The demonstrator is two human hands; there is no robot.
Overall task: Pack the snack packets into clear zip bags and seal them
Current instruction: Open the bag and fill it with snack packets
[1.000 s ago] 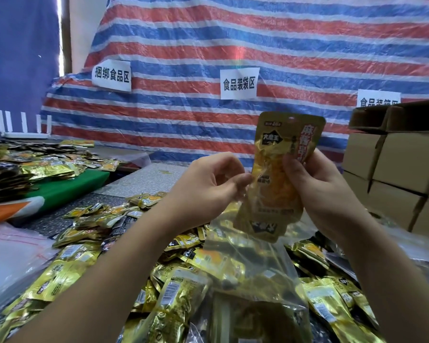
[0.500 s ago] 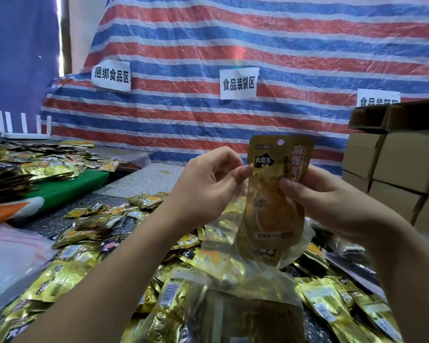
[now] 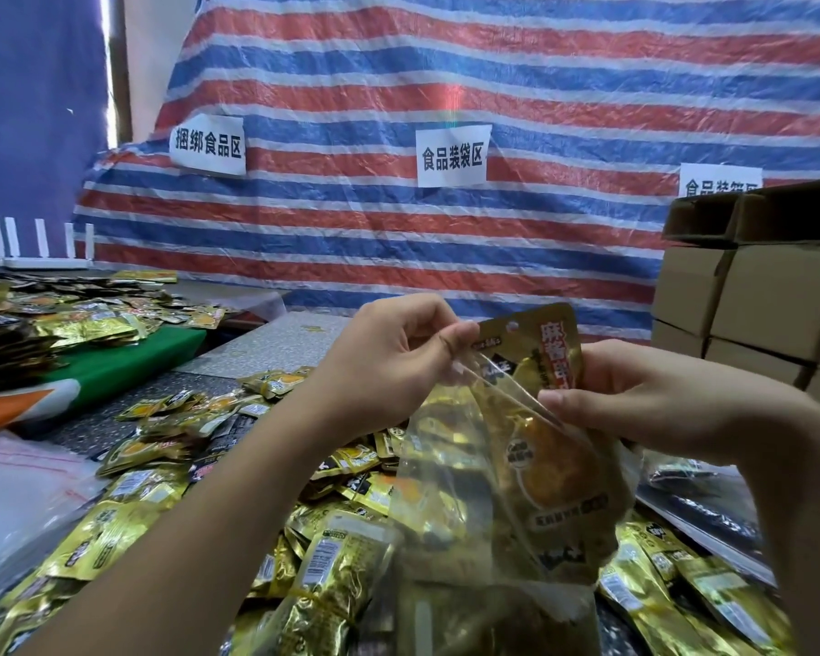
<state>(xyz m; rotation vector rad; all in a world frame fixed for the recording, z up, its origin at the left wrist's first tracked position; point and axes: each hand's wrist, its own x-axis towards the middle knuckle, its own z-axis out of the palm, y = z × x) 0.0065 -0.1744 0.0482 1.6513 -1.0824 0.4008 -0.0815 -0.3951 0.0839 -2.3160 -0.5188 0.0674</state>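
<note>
Two hands work one clear bag (image 3: pixel 450 471) held up over the heap of loose packets (image 3: pixel 129 490). Left hand (image 3: pixel 389 366) pinches the bag's mouth edge, likely to keep it open. Right hand (image 3: pixel 635 400) grips the gold packet (image 3: pixel 540 419) together with the bag's near lip. Packet sits mostly inside, top corner sticking out. Zip not yet sealed.
</note>
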